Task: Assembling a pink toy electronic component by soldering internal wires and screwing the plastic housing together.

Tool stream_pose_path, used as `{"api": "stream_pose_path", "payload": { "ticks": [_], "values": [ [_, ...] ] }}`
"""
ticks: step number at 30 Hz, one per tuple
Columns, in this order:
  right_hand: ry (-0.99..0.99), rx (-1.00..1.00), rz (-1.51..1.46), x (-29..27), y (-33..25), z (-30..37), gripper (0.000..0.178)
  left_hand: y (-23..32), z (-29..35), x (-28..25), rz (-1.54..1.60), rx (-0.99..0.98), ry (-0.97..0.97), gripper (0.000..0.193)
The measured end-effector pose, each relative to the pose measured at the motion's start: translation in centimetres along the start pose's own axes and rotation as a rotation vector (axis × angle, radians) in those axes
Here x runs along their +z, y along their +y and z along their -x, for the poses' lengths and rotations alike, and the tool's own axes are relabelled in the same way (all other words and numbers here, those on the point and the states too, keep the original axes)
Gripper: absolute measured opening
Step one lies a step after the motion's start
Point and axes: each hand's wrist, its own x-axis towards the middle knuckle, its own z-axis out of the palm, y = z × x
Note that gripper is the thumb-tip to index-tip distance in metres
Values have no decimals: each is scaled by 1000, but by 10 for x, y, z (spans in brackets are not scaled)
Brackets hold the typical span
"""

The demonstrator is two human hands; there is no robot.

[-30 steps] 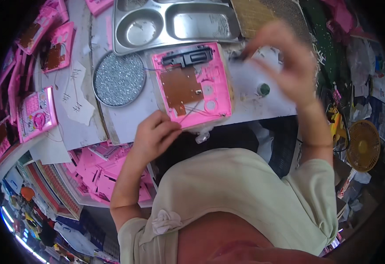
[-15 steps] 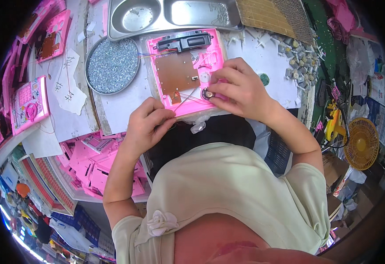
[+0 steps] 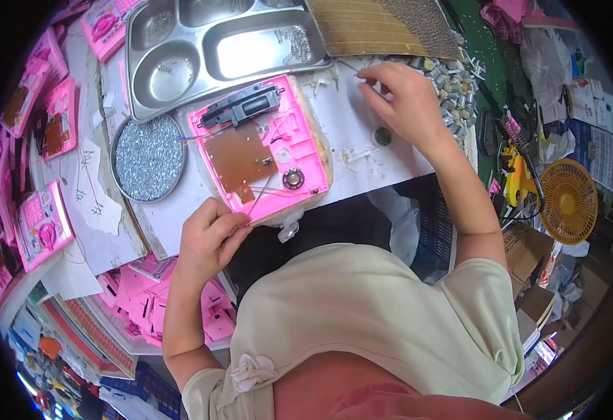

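Note:
A pink plastic casing (image 3: 313, 175) lies tilted on the table, its inside facing up. It holds a brown circuit board (image 3: 240, 157), a black mechanism (image 3: 243, 106) along its far end and a small round speaker (image 3: 293, 179) at the near right. Thin wires cross the near part. My left hand (image 3: 212, 234) pinches the casing's near-left corner between thumb and fingers. Up and to the right, away from the casing, my right hand (image 3: 408, 105) hovers over the table with thumb and forefinger apart, close to small white plastic pieces (image 3: 324, 78); nothing shows in it.
A round dish of small silver screws (image 3: 149, 161) stands left of the casing, below a steel compartment tray (image 3: 135, 77). Several small metal cylinders (image 3: 457, 94) are heaped at the right beside cardboard (image 3: 383, 28). Pink casings (image 3: 44, 224) crowd the left; pink parts (image 3: 145, 294) fill a bin below.
My right hand has left the speaker at the casing's near right and moved up and right to the small white pieces. My left hand stays on the corner. The whole view has shifted.

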Motion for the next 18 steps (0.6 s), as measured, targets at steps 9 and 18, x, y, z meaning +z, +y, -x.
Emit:
{"api": "stream_pose_path", "payload": {
  "ticks": [9,18],
  "values": [
    [-209,160,123,16,15,-9,22,28,-47,-58,96,-62,-303,19],
    [-123,269,-120,-25,15,5,24,-22,-255,-7,-470,-93,-130,27]
  ]
}}
